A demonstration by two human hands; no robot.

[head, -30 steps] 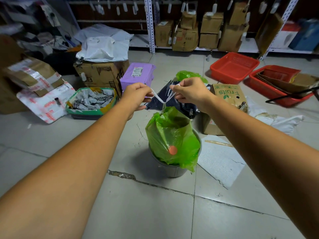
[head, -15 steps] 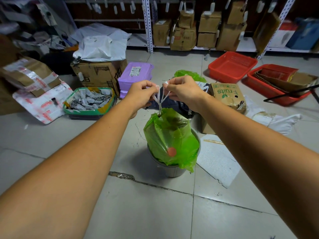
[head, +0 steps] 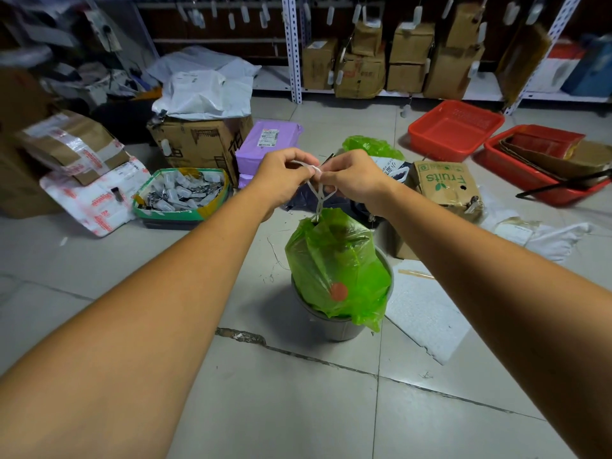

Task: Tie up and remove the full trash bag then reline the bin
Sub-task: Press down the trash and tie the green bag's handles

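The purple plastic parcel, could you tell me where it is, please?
Head view, left of centre: the purple parcel lies on the floor beyond the left hand, beside the brown cardboard box.

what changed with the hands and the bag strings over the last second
The left hand and right hand moved inward until they nearly meet above the green trash bag, bringing the white drawstrings they pinch into loops. Both keep their hold; the bag stays in the grey bin.
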